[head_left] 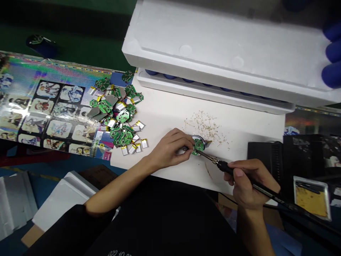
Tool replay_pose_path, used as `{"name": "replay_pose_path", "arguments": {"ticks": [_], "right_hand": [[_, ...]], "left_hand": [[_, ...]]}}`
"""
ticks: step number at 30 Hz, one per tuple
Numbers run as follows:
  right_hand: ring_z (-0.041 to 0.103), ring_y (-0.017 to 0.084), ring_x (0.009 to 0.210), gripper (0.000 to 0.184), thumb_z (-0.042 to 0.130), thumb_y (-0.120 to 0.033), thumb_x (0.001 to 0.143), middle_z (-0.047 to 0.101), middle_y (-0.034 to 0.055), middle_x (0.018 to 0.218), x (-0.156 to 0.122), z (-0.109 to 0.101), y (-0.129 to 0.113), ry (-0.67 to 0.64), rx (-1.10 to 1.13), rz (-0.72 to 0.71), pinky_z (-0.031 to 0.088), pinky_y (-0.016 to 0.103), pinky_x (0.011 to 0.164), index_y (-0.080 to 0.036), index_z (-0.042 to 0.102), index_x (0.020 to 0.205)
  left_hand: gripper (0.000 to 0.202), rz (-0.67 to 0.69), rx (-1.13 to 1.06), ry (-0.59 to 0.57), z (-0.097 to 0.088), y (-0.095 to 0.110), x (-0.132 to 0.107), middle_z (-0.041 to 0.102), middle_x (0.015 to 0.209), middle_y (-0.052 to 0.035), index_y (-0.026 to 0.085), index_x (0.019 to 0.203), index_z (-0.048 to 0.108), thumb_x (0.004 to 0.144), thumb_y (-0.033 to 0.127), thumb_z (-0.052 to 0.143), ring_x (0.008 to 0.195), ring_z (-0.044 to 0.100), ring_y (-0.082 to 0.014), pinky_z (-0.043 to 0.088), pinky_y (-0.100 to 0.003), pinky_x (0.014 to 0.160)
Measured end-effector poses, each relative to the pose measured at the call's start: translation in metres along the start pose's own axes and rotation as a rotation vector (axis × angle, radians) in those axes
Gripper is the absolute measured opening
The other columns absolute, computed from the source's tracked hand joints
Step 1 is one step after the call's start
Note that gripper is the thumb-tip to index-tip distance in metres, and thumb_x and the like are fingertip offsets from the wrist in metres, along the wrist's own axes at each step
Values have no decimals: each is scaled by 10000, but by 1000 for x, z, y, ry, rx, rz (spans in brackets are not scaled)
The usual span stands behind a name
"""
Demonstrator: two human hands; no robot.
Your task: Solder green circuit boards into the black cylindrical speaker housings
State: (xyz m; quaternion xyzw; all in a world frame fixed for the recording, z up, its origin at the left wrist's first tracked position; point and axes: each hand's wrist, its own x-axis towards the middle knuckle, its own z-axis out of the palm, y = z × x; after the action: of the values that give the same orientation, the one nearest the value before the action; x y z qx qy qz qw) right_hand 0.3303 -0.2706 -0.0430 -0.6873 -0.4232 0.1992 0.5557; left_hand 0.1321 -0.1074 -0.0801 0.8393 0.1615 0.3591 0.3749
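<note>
My right hand (252,181) is closed around a soldering iron (222,165), its tip pointing left onto a green circuit board (198,146). That board sits at a round, silver-rimmed part on the white work surface. At the board's left edge, my left hand (176,147) has its fingers pinched together, with a bit of thin dark wire showing by the fingertips. What exactly the fingers grip is hidden. Left of my left hand lies a pile of green circuit boards (122,135) with small silver battery packs (132,148) among them.
Small gold-coloured bits (204,124) are scattered behind the board. White foam trays (213,49) with blue cylinders (333,74) stand at the back. On the right are a black box (263,160) and a tray with a yellow sponge (311,201). A printed shiny sheet (50,106) lies left.
</note>
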Motion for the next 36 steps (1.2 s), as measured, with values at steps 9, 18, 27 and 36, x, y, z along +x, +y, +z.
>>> {"name": "replay_pose_path", "arguments": {"ticks": [9, 18, 27, 36], "right_hand": [[625, 101, 406, 126, 788, -290, 910, 714, -31, 632, 1, 0, -1, 61, 38, -20, 446, 196, 341, -178, 775, 853], [625, 104, 404, 116, 788, -278, 897, 722, -23, 676, 1, 2, 0, 107, 43, -59, 449, 217, 336, -172, 777, 850], [690, 138, 501, 173, 828, -257, 878, 710, -21, 736, 1, 12, -4, 155, 30, -110, 541, 249, 435, -185, 730, 1001], [808, 196, 670, 217, 603, -263, 1069, 841, 81, 1046, -6, 43, -10, 65, 116, -90, 606, 291, 494, -213, 659, 1273]], "left_hand": [[39, -1, 6, 3, 1, -1, -2, 796, 1025, -64, 209, 979, 658, 985, 171, 663, 957, 714, -195, 572, -382, 891], [42, 0, 22, 8, 2, -1, -2, 796, 1021, -56, 211, 974, 650, 985, 170, 658, 943, 711, -188, 565, -376, 883], [53, -49, 28, -12, 2, 0, -3, 808, 1021, -65, 216, 939, 653, 988, 200, 647, 961, 723, -202, 567, -395, 889], [68, -24, 36, -9, 1, 1, -1, 800, 1016, -67, 212, 932, 633, 996, 202, 653, 957, 716, -201, 562, -387, 889]]}}
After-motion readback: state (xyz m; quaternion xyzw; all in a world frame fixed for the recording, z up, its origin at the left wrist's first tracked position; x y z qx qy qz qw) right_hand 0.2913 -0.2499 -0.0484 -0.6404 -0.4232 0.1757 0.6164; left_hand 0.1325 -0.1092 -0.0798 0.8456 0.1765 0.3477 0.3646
